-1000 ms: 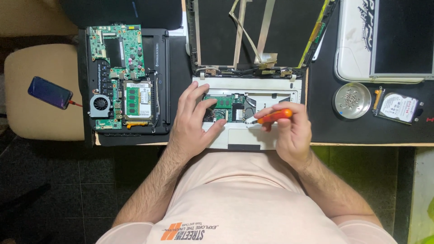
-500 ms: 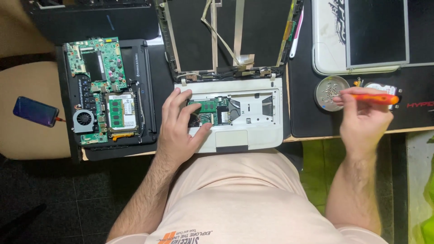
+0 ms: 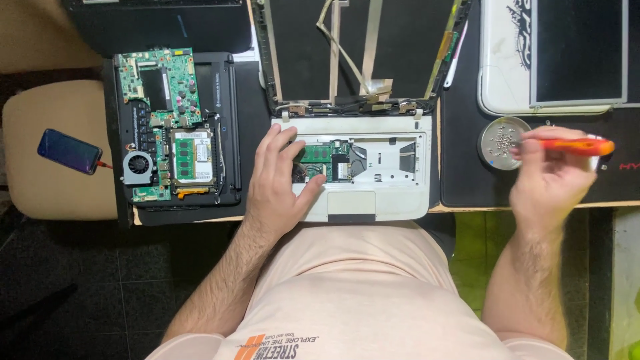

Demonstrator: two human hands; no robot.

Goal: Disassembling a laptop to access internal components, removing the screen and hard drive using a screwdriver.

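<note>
My left hand [image 3: 280,183] lies flat on the left part of a white opened laptop base [image 3: 393,200], fingers spread beside its exposed green circuit board [image 3: 323,160]. My right hand [image 3: 550,177] is off to the right, gripping an orange-handled screwdriver [image 3: 577,145] held level. The screwdriver's tip reaches over a round metal dish [image 3: 501,142] holding several small screws. The laptop's bare lid frame [image 3: 360,53] with loose ribbon cables stands open behind the base.
A second dismantled black laptop [image 3: 223,133] with a green motherboard [image 3: 163,120] and fan lies to the left. A phone [image 3: 69,151] with a cable rests on a beige stool. A white-framed screen panel [image 3: 567,57] sits at the back right on a black mat.
My right hand carried the screwdriver from the white laptop out to the right, over the screw dish. My left hand stayed on the laptop base.
</note>
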